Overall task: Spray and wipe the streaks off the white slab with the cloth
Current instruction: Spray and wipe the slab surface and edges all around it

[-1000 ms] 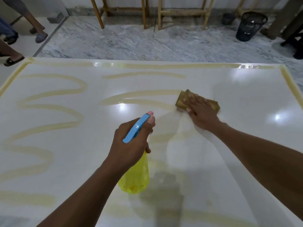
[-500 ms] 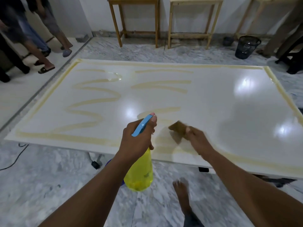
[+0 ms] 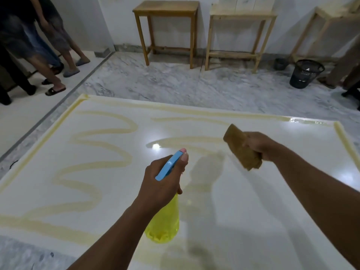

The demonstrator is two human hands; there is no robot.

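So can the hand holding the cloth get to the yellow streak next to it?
Probably yes. The right hand holds the cloth above the white slab, and the streak lies just left of it with nothing between. The left hand and spray bottle are nearer the person, off that path.

1. The white slab [image 3: 253,201] is smooth and highly glossy, mirroring lights as bright spots.
2. The streaks [image 3: 101,133] form a dull yellowish film, wet and shiny at the far edge.
3. The cloth [image 3: 241,149] is brown, matt, soft fabric.
4. The spray bottle [image 3: 165,225] is translucent yellow plastic; its trigger head [image 3: 169,168] is smooth, opaque blue plastic.
5. The floor [image 3: 175,84] is grey-veined stone.
6. One table [image 3: 167,10] is brown wood, the second table [image 3: 241,14] paler wood.
7. The bin [image 3: 305,75] is black mesh.
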